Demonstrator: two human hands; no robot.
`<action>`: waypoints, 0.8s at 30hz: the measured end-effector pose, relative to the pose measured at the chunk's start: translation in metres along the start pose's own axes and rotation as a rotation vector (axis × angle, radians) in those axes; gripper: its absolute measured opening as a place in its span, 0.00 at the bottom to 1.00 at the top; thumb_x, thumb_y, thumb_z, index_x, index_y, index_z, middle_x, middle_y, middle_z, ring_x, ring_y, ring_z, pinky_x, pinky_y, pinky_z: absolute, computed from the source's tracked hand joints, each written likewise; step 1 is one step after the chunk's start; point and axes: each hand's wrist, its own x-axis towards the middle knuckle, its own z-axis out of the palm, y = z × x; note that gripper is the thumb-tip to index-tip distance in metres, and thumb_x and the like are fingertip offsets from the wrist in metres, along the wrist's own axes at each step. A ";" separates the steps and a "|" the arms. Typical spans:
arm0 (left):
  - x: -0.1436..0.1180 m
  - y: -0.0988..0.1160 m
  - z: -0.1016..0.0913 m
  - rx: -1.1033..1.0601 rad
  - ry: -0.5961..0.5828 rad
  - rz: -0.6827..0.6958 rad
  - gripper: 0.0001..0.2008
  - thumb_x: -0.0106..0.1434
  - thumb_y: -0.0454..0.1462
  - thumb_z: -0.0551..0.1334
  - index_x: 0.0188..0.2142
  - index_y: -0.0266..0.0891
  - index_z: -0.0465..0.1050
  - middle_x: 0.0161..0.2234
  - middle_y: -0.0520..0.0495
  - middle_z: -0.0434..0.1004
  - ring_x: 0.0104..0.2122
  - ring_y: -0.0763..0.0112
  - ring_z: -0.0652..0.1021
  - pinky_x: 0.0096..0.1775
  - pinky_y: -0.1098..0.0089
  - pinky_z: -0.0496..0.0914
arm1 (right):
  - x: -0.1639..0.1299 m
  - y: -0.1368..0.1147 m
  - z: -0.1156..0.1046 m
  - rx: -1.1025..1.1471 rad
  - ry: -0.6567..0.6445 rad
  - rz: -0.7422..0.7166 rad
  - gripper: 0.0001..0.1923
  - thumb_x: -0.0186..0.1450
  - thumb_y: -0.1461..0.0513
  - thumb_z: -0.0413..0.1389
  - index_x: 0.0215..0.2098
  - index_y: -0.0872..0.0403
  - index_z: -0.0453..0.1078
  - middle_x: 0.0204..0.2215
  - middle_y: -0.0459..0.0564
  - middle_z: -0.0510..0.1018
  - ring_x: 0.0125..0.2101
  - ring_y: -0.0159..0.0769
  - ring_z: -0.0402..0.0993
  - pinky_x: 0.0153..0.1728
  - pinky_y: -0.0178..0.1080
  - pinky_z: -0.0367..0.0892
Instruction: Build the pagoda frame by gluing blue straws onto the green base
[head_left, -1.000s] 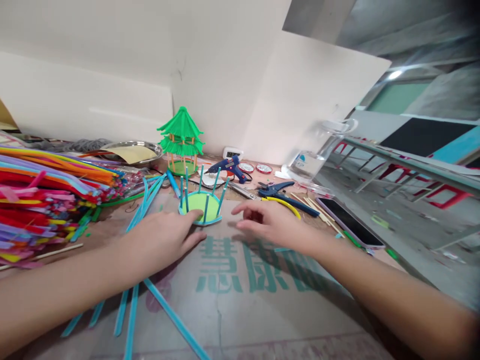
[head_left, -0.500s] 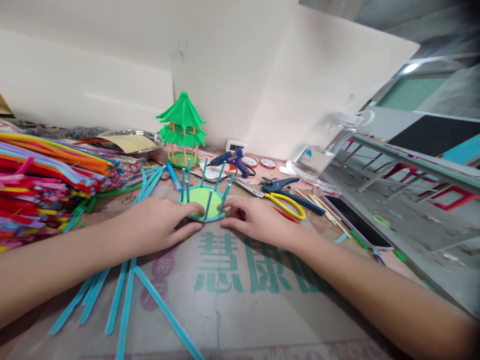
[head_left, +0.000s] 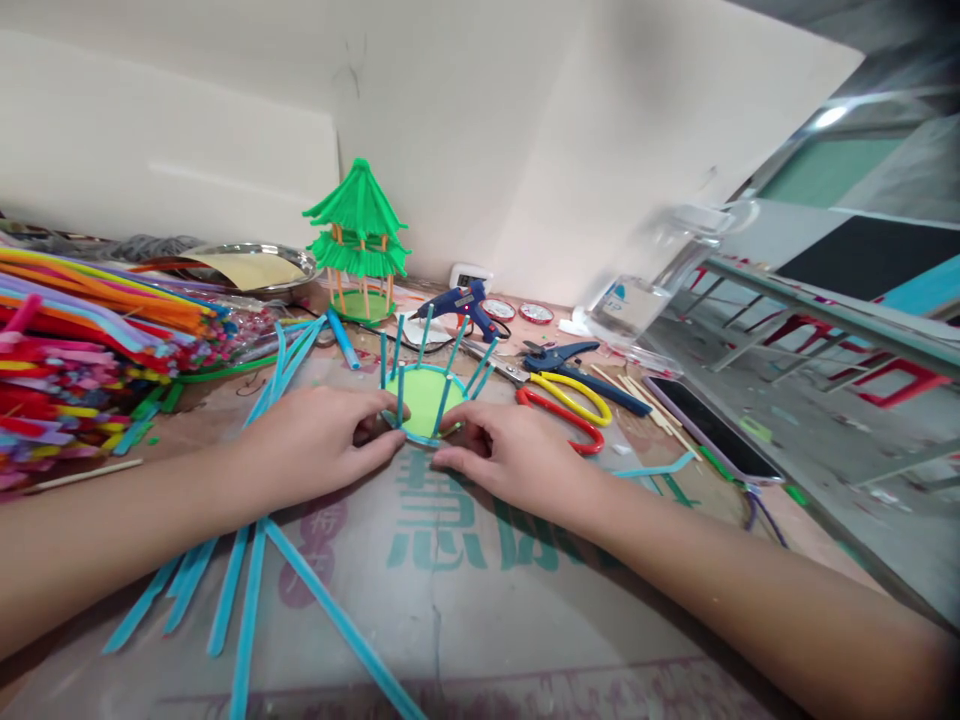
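A round yellow-green base (head_left: 426,398) with a blue rim stands on the plastic-covered table, several blue posts rising around its edge. My left hand (head_left: 315,445) pinches its near left edge between thumb and fingers, beside a post. On the near right edge, my right hand (head_left: 517,450) grips the rim in the same way; some of its fingertips are hidden. Light-blue pipe cleaners (head_left: 322,600) fan out beneath and in front of my left forearm. Behind the base, a small green-roofed pavilion model (head_left: 360,245) stands on thin wooden posts.
Bundled coloured pipe cleaners (head_left: 97,350) fill the left side, near a metal dish (head_left: 300,262). A blue glue gun (head_left: 466,303) lies behind the base. Rightward are scissors (head_left: 581,395), blue-handled pliers (head_left: 607,385), wooden sticks (head_left: 671,420), a phone (head_left: 712,430) and a clear jug (head_left: 637,300).
The round base has turned and shifted slightly right, so its posts stand at different places. Both hands have changed their hold along the rim. The view has shifted a little.
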 end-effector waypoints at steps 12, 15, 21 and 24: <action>0.004 0.001 0.008 0.100 0.049 -0.006 0.15 0.69 0.49 0.56 0.37 0.41 0.73 0.27 0.48 0.79 0.26 0.64 0.77 0.27 0.67 0.59 | 0.005 0.003 0.009 0.051 0.025 0.033 0.09 0.69 0.56 0.59 0.40 0.53 0.77 0.23 0.42 0.76 0.24 0.28 0.67 0.27 0.34 0.53; 0.004 0.002 0.008 0.107 0.041 -0.011 0.16 0.69 0.49 0.56 0.37 0.41 0.74 0.28 0.48 0.80 0.27 0.64 0.78 0.27 0.67 0.59 | 0.006 0.003 0.010 0.072 0.027 0.043 0.09 0.68 0.57 0.59 0.40 0.53 0.77 0.22 0.42 0.75 0.23 0.28 0.66 0.27 0.34 0.53; 0.005 0.000 0.010 0.105 0.043 -0.018 0.16 0.69 0.50 0.56 0.37 0.41 0.73 0.28 0.47 0.79 0.28 0.63 0.79 0.27 0.67 0.60 | 0.009 0.003 0.013 0.052 0.044 0.052 0.06 0.67 0.59 0.59 0.40 0.52 0.76 0.19 0.39 0.73 0.22 0.27 0.64 0.27 0.33 0.52; 0.005 0.000 0.008 0.107 0.035 -0.022 0.17 0.69 0.51 0.55 0.37 0.41 0.73 0.29 0.47 0.80 0.27 0.63 0.79 0.27 0.66 0.61 | 0.010 0.002 0.012 0.033 0.050 0.044 0.05 0.67 0.60 0.59 0.40 0.52 0.77 0.19 0.39 0.73 0.21 0.27 0.64 0.27 0.33 0.52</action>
